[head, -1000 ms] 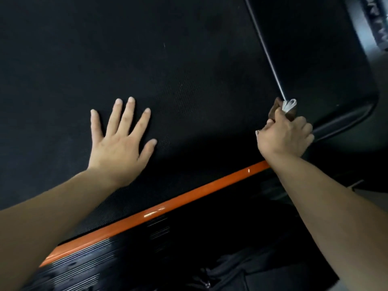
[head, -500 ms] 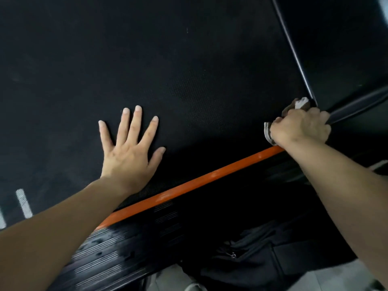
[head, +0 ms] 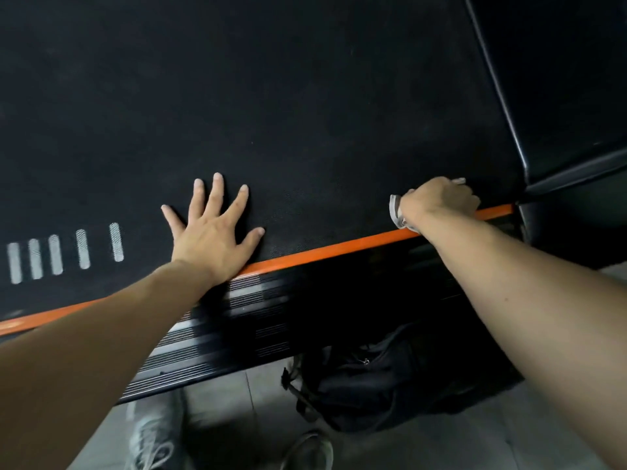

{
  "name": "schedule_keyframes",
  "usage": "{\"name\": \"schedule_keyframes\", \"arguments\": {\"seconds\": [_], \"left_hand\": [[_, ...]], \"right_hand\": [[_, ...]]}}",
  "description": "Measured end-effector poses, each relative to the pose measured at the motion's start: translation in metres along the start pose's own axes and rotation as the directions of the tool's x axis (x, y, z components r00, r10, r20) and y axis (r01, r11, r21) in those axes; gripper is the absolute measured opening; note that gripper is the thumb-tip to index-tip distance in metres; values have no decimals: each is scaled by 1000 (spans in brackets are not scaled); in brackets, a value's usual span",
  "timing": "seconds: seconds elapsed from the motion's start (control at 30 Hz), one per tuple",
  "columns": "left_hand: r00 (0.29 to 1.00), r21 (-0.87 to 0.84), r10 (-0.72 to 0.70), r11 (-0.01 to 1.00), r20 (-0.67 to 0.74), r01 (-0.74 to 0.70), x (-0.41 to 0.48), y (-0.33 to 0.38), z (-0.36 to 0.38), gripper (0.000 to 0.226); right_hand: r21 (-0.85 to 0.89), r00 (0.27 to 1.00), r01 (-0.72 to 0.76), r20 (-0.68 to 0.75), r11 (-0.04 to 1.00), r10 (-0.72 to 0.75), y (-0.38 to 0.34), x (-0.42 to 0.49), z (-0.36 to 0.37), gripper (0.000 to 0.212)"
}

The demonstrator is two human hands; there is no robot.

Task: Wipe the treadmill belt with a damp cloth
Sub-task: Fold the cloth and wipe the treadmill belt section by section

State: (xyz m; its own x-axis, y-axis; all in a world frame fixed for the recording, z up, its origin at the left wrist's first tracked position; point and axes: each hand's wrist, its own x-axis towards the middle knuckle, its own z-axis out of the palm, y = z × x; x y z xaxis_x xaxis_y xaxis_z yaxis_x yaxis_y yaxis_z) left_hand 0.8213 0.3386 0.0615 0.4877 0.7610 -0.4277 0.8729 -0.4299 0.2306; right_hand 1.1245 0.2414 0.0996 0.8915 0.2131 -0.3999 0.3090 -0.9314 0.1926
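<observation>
The black treadmill belt (head: 288,106) fills the upper part of the view. My left hand (head: 213,232) lies flat on it with fingers spread, close to the orange edge strip (head: 339,247). My right hand (head: 437,201) is closed over a pale cloth (head: 395,212) and presses it on the belt just above the orange strip, near the belt's right end. Most of the cloth is hidden under the hand; only its edges show at the wrist and the knuckles.
Several white bars (head: 54,254) are printed on the belt at the left. A black ribbed side rail (head: 220,334) runs below the orange strip. The black motor cover (head: 559,96) stands at the right. A black bag (head: 373,378) and my shoes (head: 152,435) are on the tiled floor.
My right hand has slid the cloth from the belt's right edge by the motor cover toward me, down to the orange strip. The view has shifted, bringing the white bars and floor into sight.
</observation>
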Motion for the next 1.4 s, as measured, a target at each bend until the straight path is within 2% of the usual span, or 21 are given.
{"name": "schedule_keyframes", "arguments": {"seconds": [0.2, 0.3, 0.37, 0.57, 0.73, 0.9, 1.1, 1.2, 1.33, 1.4], "left_hand": [[999, -22, 17, 1000, 36, -16, -1, -2, -8, 71], [998, -33, 43, 999, 47, -41, -2, -6, -10, 70], [997, -32, 71, 997, 42, -69, -4, -10, -10, 69], [987, -41, 159, 986, -4, -159, -9, -30, -8, 69], [963, -57, 262, 962, -67, -266, -8, -53, -10, 77], [944, -88, 313, 943, -103, -322, -14, -84, -10, 72], [977, -175, 162, 967, -140, -185, -35, -145, -25, 65], [987, -251, 66, 963, -144, -101, -48, -167, -36, 50], [992, -330, -29, 944, -123, -13, -66, -191, -48, 49], [995, -366, -70, 930, -76, 37, -77, -203, -55, 41]], "right_hand": [[-44, 999, -53, -9, 998, 53, -14, -18, -11, 43], [13, 994, -109, -24, 994, 109, -21, -29, -10, 54], [77, 989, -120, -77, 990, 125, -22, -37, 2, 53], [112, 966, 63, -255, 992, -33, -42, -79, 45, 39], [156, 942, 177, -312, 972, -121, -54, -104, 61, 33], [114, 830, 437, -432, 892, -352, -85, -162, 92, 32], [68, 689, 678, -408, 732, -599, -119, -211, 113, 34], [113, 616, 770, -383, 627, -688, -135, -232, 120, 37], [195, 508, 862, -334, 469, -794, -153, -253, 120, 35], [337, 525, 834, -241, 437, -817, -163, -264, 113, 37]]}}
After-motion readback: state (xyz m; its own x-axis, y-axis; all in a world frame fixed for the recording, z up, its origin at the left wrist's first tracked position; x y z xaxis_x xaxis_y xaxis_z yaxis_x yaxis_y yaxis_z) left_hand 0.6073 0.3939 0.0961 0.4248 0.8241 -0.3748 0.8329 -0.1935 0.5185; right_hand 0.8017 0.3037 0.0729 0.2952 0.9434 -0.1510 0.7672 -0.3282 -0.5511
